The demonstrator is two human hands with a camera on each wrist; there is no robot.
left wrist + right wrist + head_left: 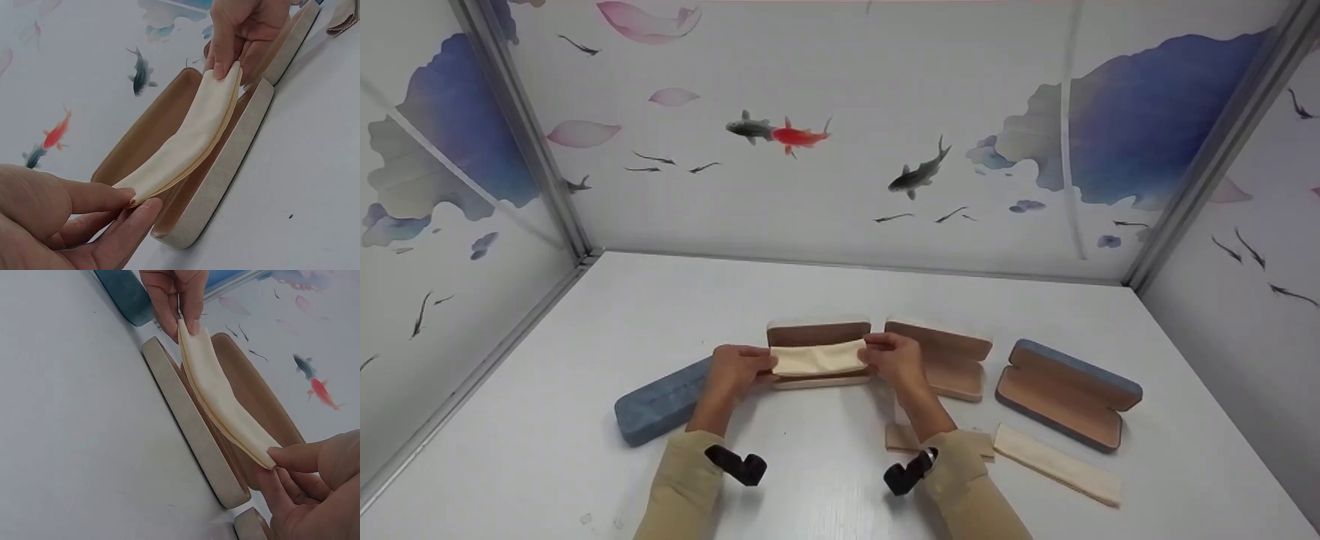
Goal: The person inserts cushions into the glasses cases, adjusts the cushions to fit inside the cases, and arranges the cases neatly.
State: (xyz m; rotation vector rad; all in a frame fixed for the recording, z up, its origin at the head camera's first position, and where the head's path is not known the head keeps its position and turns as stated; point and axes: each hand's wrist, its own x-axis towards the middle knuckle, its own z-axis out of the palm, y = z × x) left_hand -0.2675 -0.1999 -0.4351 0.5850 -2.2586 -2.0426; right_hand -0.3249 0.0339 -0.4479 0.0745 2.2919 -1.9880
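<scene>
A: What do the hands hold?

B: The left hand [733, 373] and right hand [894, 360] each pinch one end of a folded cream cleaning cloth [819, 357], fingers [101, 198] narrow and closed on it. The cloth hangs just above the open beige glasses case [819, 335] at centre frame.

A: And around them?

B: On the white counter [585, 480], a closed blue glasses case [660, 409] lies at lower left. Right of centre stand a second open beige case [956, 360] and an open blue case [1069, 394], with another folded cloth [1057, 463] below it.
</scene>
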